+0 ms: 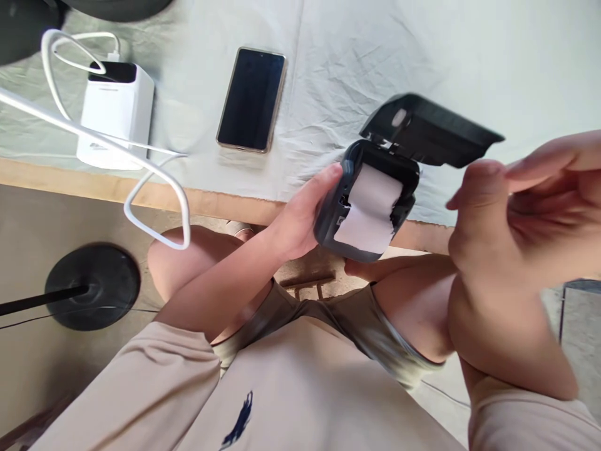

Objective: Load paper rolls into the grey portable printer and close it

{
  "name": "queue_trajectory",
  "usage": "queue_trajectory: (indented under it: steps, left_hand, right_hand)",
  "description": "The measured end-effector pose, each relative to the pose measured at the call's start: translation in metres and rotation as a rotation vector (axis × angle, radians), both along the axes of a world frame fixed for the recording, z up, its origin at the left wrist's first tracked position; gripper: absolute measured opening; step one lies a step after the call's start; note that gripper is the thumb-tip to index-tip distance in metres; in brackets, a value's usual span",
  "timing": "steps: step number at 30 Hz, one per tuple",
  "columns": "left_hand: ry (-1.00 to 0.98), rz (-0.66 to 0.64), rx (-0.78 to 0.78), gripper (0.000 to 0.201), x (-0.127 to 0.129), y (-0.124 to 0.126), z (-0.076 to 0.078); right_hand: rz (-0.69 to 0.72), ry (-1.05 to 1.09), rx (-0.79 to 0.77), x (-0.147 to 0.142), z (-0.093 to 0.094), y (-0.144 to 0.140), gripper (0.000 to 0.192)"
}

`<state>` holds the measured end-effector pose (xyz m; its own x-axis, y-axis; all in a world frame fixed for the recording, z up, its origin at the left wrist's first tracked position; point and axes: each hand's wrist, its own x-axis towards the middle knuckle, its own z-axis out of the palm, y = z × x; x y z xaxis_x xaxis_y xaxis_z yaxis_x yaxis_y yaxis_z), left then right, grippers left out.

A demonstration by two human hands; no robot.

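Holding the printer [364, 207] at frame center, our left hand [300, 219] grips its side, lid up, paper [369, 210] showing. Our right hand [511, 213], lower right, hangs loosely curled, holding nothing. Farther, upper left: phone [251, 99], charger [116, 113].

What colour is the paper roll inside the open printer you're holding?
White. The paper roll sits in the dark grey printer, held by the left hand; the head view shows it.

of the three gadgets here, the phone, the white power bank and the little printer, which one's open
The small dark printer in the left hand: its lid is flipped up, showing white paper. The phone and power bank lie closed on the cloth.
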<state>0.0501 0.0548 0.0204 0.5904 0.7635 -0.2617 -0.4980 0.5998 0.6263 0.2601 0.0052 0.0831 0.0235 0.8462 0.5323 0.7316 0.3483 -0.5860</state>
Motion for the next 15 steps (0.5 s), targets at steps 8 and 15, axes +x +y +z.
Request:
queue_trajectory:
  steps: [8,15]
  left_hand:
    - [0.049,0.013,0.078,0.042,-0.002,-0.004,-0.001]
    - [0.119,0.001,0.088,0.055,-0.005,-0.004,0.001]
  right_hand:
    - [0.050,-0.366,-0.144,-0.014,-0.001,0.012,0.016]
    - [0.032,-0.558,-0.292,-0.009,0.001,0.024,0.023]
